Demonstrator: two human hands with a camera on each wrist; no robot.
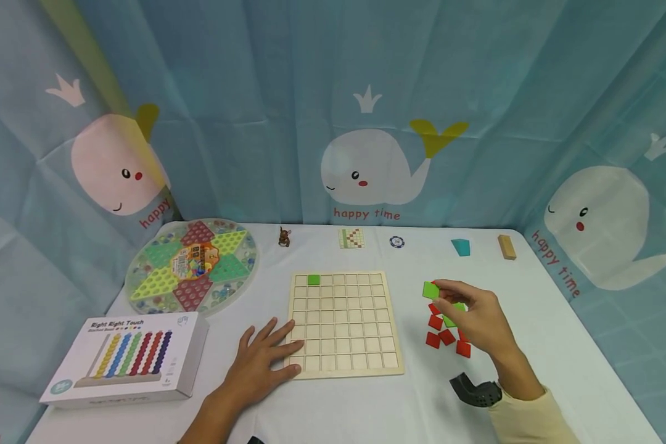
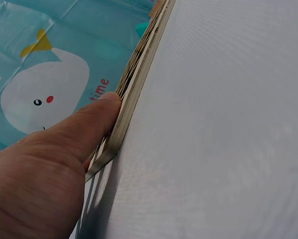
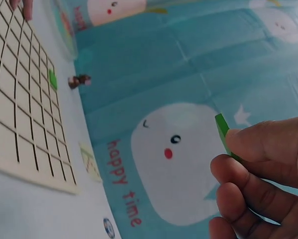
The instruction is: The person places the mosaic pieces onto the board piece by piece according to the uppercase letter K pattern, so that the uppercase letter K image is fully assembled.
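Observation:
My right hand pinches a green square tile between thumb and fingers, raised over a scatter of red tiles and green ones. In the right wrist view the pinched tile is seen nearly edge-on. A wooden grid board lies flat in the middle of the table. One green tile sits in its top row, in the second cell from the left. My left hand has its fingers spread, the tips resting on the board's left edge; the left wrist view shows the thumb at that edge.
Left of the board are a round Chinese checkers board and a white bead-game box. Along the back stand a small brown figurine, a patterned card, a poker chip, a teal block and a wooden block.

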